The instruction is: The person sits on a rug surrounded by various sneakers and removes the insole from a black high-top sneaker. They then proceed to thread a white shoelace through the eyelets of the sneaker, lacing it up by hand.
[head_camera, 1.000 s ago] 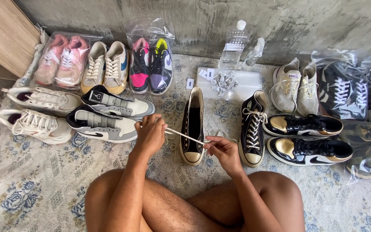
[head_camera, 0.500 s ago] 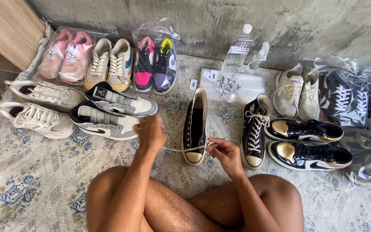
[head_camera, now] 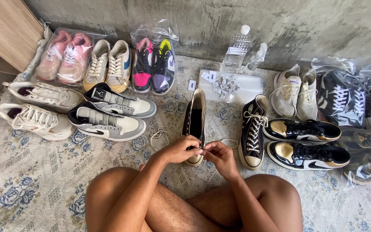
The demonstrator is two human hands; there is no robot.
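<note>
Patterned rug (head_camera: 31, 180) under concrete wall. Unlaced black high-top (head_camera: 195, 122) lies with long axis pointing away from person, toe nearest. Left hand (head_camera: 181, 149) and right hand (head_camera: 220, 157) meet at toe, both pinching white lace (head_camera: 159, 136); its loops trail left of shoe.
</note>
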